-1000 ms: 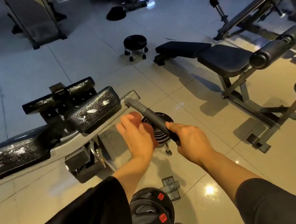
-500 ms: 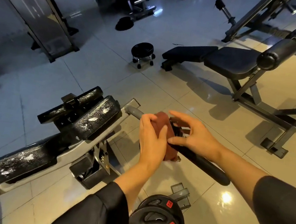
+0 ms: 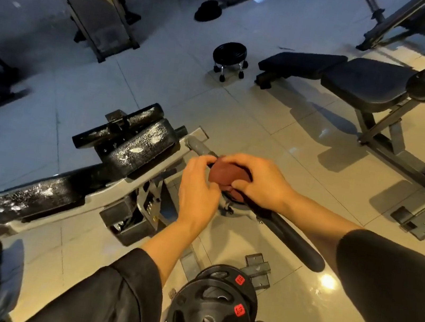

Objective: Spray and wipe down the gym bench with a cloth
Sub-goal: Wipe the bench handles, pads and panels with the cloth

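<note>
**Bench sprayed, cloth in hand at the handle**

Bench (image 3: 111,161) lies low to my left in the head view, its black pads flecked with white spray and apparently not yet wiped. Both my hands meet just right of it, over the grey handle (image 3: 273,223). My right hand (image 3: 260,182) curls its fingers around the reddish cloth (image 3: 224,175), bunched on the bar. My left hand (image 3: 197,189) pinches the cloth's near edge. I judge the wiping step is in hand, on the handle. Next I'd need a firm wrap and a slide along the bar, then the pads.
</note>
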Available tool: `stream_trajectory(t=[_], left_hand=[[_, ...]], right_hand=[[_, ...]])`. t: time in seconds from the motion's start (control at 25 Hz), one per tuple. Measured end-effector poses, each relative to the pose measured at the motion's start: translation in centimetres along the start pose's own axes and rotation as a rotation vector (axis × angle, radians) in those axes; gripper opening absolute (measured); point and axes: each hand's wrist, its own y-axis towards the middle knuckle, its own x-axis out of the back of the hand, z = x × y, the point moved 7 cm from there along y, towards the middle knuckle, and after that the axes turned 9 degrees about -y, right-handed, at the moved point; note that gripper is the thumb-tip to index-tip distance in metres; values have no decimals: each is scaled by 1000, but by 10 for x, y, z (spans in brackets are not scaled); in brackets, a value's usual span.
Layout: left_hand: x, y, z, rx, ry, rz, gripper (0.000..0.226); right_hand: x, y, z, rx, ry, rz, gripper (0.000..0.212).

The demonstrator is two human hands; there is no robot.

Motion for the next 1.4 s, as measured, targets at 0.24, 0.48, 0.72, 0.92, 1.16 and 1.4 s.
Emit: stream_trajectory(t=[0.24, 0.48, 0.72, 0.92, 1.16, 1.4], left_hand=[[-33, -41, 15, -54, 144, 170, 53], [-53, -77, 1, -49, 157, 295, 60], [-61, -114, -15, -44, 113, 358, 61], [-50, -96, -26, -22, 149, 229, 57], [-60, -34, -26, 105, 288, -55, 55], [-63, -28, -27, 361, 451, -182, 70]], right_hand=[[9, -38, -30, -48, 35, 152, 52], [23, -117, -50, -244, 53, 219, 49], [71, -190, -56, -373, -238, 116, 38], [102, -114, -38, -241, -156, -82, 50], [64, -18, -81, -88, -41, 68, 40], [38, 23, -87, 155, -37, 296, 35]])
